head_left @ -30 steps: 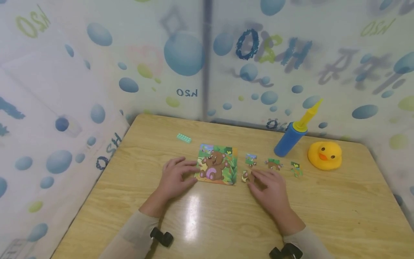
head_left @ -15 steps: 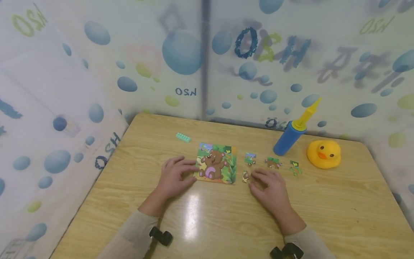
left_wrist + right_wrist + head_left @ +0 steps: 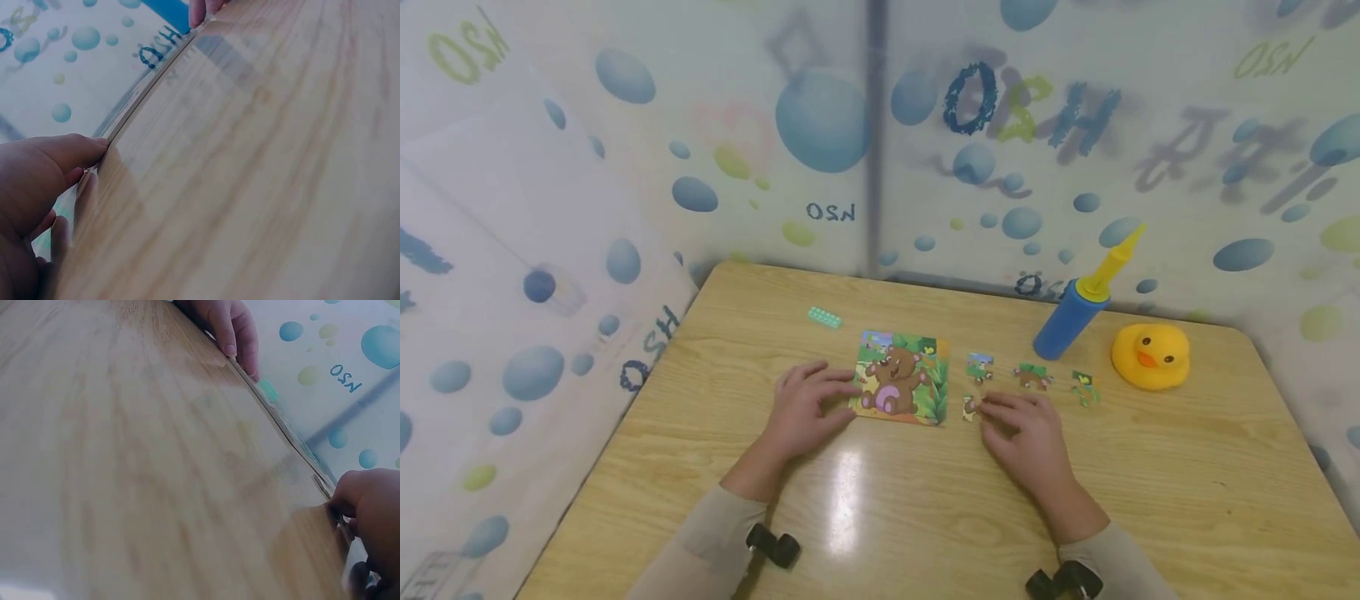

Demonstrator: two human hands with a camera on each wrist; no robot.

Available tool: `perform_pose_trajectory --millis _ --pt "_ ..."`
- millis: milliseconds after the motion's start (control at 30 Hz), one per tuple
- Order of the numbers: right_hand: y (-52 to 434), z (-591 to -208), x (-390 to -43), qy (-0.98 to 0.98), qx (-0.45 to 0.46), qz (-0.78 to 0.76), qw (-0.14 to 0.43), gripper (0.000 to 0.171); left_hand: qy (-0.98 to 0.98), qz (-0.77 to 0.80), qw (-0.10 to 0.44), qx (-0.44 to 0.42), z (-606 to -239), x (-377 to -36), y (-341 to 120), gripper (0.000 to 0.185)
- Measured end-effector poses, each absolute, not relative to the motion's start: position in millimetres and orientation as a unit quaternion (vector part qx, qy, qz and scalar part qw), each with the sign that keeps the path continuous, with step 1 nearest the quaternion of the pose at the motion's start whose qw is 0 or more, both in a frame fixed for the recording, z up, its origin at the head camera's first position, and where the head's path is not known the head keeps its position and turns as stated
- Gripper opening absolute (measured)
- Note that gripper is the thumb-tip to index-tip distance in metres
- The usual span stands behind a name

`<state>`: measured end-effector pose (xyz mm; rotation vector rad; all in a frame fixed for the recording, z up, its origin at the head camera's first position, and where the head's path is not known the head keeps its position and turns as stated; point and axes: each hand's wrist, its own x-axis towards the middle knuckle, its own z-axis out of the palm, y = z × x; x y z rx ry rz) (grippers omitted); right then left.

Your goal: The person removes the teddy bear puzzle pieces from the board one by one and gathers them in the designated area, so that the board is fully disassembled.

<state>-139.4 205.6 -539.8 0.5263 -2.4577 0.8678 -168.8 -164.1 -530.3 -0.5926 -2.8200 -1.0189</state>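
Observation:
A square bear jigsaw puzzle (image 3: pixel 901 379) lies flat on the wooden table in the head view. My left hand (image 3: pixel 805 411) rests at its left edge, fingers spread and relaxed, fingertips at the border. Right of the puzzle, my right hand (image 3: pixel 1028 433) pinches a small puzzle piece (image 3: pixel 969 407) by its right side, thumb and fingertips together. In the right wrist view that piece (image 3: pixel 321 486) shows edge-on at the thumb tip, slightly tilted. Behind this hand lie three loose pieces: a blue-sky piece (image 3: pixel 980 367), a brown-and-green piece (image 3: pixel 1033 377) and a green piece (image 3: pixel 1083 388).
A blue pump with a yellow nozzle (image 3: pixel 1070 321) stands at the back right. Beside it sits a yellow rubber duck (image 3: pixel 1151 357). A mint-green toy brick (image 3: pixel 824 317) lies behind the puzzle on the left. Bubble-patterned walls border the table (image 3: pixel 910 517) at the back and left.
The view has shifted slightly. My right thumb and fingertips have adjusted a little on the puzzle piece, which stays in nearly the same place. My left hand has not moved.

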Motion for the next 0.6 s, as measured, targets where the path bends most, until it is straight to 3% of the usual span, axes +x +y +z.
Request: perform_pose_trajectory --millis 233,600 --pt "204.4 -538.1 -151.4 -0.866 0.2 0.355 0.288 0.008 -0.923 -0.333 0.036 -0.19 -531.7 -168.0 -162.4 0.031" --pt "178.4 -537.2 -165.8 -0.861 0.244 0.307 0.325 0.01 -0.922 -0.335 0.029 -0.19 -529.9 -170.3 -165.5 0.032"
